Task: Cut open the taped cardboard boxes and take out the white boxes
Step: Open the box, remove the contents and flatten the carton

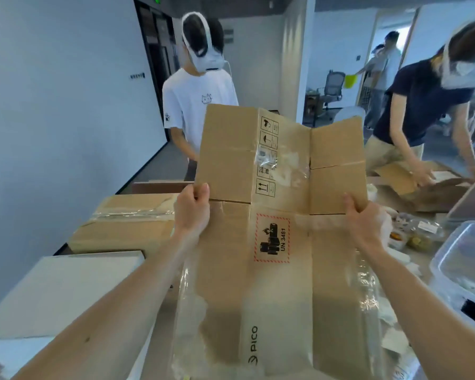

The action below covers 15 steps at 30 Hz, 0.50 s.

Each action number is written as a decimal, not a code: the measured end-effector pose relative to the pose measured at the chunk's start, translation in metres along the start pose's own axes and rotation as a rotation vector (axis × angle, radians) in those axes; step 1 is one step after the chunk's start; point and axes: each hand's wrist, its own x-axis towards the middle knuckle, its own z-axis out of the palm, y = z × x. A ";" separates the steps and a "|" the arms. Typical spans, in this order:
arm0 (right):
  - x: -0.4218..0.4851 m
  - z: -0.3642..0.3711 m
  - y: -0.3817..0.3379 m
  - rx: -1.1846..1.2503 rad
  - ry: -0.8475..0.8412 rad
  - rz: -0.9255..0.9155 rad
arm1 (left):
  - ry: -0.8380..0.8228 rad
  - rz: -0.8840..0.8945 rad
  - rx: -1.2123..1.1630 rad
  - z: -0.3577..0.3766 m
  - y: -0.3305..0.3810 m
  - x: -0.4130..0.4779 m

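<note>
Brown corrugated cardboard box, opened out flat, spans the middle of the view, with loose clear tape along its edges. The left hand grips its left edge at the flap fold, fingers curled over. The right hand clasps the right edge likewise. The upper flaps rise beyond both hands. A taped cardboard box, sealed, lies left of the left hand. A white box sits beside the left forearm. Clear plastic bin at right, contents indistinct.
</note>
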 end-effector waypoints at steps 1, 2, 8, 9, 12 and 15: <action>-0.004 -0.013 -0.015 0.016 0.007 -0.012 | 0.023 0.019 -0.005 -0.015 0.011 0.000; -0.010 -0.026 -0.031 0.038 0.010 -0.026 | 0.047 0.045 -0.008 -0.031 0.022 -0.001; -0.053 -0.066 -0.117 0.202 -0.033 -0.108 | 0.215 0.113 0.038 -0.144 0.062 -0.011; -0.061 -0.067 -0.130 0.234 -0.048 -0.125 | 0.252 0.119 0.043 -0.166 0.064 -0.012; -0.089 -0.069 -0.177 0.324 -0.078 -0.218 | 0.366 0.127 0.087 -0.235 0.069 -0.021; -0.121 -0.064 -0.229 0.376 -0.127 -0.329 | 0.480 0.143 0.156 -0.303 0.072 -0.043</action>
